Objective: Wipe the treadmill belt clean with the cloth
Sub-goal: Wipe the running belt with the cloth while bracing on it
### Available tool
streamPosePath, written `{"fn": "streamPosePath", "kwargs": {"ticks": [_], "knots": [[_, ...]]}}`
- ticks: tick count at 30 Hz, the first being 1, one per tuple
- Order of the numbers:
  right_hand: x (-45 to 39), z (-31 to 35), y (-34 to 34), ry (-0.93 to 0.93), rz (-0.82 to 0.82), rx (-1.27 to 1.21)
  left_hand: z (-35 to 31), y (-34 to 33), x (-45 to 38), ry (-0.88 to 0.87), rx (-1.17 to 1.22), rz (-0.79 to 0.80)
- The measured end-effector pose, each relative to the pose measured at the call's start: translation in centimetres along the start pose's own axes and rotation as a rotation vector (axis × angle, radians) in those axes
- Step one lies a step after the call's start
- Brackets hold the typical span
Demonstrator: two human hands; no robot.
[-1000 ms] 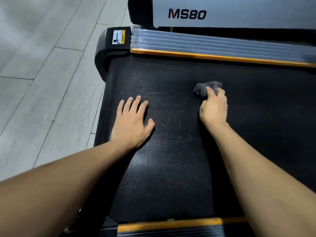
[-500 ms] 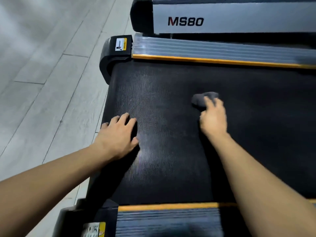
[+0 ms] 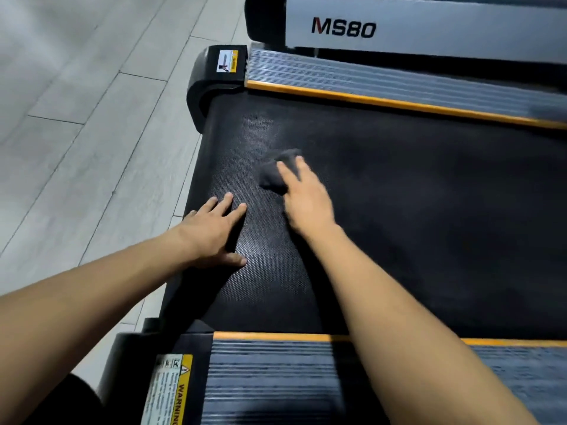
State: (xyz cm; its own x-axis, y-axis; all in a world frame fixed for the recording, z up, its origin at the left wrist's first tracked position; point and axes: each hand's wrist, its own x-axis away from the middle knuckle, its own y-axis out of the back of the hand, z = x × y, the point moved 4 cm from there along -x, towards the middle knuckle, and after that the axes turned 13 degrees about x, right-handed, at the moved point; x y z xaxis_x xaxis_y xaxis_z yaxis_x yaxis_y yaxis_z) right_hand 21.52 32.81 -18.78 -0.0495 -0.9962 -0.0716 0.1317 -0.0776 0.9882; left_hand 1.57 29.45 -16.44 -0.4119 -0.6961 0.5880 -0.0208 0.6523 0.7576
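Observation:
The black textured treadmill belt (image 3: pixel 414 210) fills the middle of the head view. A small dark grey cloth (image 3: pixel 276 170) lies bunched on the belt left of centre. My right hand (image 3: pixel 303 200) presses down on the cloth's near side, fingers over it, slightly blurred. My left hand (image 3: pixel 214 231) rests flat on the belt near its left edge, fingers spread, holding nothing. Part of the cloth is hidden under my right fingers.
Ribbed grey side rails with orange trim run along the far side (image 3: pixel 399 84) and the near side (image 3: pixel 276 378) of the belt. Black end caps with warning labels sit at the left (image 3: pixel 221 75). A second machine marked MS80 (image 3: pixel 343 27) stands behind. Grey floor tiles (image 3: pixel 76 133) lie left.
My right hand has slid the cloth leftward across the belt. My left hand has shifted toward the belt's left edge. The view has tilted down, showing more of the near rail.

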Motion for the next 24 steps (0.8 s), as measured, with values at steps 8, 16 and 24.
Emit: {"fn": "streamPosePath", "kwargs": {"ticks": [8, 16, 24], "knots": [[5.0, -10.9, 1.8, -0.517, -0.091, -0.037, -0.4, -0.1, -0.1, 0.025, 0.014, -0.002], [6.0, 5.2, 0.0, 0.013, 0.001, -0.067, 0.6, -0.4, 0.4, 0.032, 0.102, -0.079], [10.7, -11.9, 2.4, -0.459, -0.076, 0.014, -0.1, -1.4, 2.3, 0.064, 0.091, -0.047]]}}
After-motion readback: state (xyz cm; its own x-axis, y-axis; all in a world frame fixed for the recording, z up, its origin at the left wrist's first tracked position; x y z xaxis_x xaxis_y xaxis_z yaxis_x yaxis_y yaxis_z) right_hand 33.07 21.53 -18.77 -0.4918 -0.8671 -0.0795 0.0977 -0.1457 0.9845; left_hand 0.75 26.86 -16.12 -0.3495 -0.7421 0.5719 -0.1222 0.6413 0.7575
